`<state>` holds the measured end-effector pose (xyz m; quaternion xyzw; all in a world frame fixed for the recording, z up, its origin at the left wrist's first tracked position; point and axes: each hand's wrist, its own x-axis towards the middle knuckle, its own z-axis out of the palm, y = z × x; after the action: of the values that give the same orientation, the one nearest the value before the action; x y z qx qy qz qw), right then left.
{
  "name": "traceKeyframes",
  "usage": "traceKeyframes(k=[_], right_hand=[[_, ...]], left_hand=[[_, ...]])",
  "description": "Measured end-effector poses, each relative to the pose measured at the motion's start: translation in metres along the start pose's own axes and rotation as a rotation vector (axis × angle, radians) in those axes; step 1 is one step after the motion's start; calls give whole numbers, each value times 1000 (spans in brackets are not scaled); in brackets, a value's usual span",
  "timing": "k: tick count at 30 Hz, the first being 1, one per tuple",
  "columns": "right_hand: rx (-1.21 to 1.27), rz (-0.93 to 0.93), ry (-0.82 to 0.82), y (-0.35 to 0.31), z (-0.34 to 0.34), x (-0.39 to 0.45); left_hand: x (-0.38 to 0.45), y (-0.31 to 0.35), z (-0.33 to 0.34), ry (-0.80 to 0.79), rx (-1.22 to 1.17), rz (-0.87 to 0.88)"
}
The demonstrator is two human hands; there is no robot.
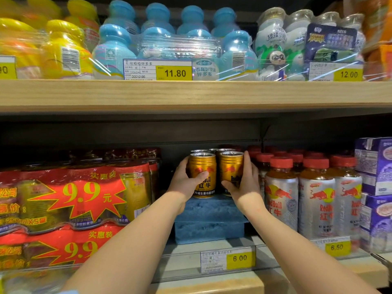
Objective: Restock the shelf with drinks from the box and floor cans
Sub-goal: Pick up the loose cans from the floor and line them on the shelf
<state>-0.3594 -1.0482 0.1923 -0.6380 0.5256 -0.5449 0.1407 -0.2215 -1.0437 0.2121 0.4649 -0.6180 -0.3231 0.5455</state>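
Note:
Two gold Red Bull cans stand side by side on stacked blue foam blocks (209,229) in the lower shelf's middle gap. My left hand (186,182) wraps the left gold can (203,174) from its left side. My right hand (244,183) grips the right gold can (230,169) from its right side. Both cans are upright and rest at the front edge of the top block. More gold cans (212,151) stand just behind them, only their silver tops showing.
Red 9.9 multipacks (74,198) fill the space to the left. Silver red-capped Red Bull bottles (316,196) stand close on the right, purple cartons (375,179) beyond. The wooden upper shelf (191,94) carries wrapped bottle packs. A 6.00 price tag (228,261) hangs on the front rail.

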Motion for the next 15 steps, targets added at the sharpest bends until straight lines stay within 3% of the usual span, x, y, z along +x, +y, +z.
traceKeyframes(k=[7, 15], right_hand=[[-30, 10, -11, -2, -2, 0], [-53, 49, -12, -4, -2, -10]], left_hand=[[-1, -1, 5, 34, 98, 55], [-6, -3, 10, 23, 247, -23]])
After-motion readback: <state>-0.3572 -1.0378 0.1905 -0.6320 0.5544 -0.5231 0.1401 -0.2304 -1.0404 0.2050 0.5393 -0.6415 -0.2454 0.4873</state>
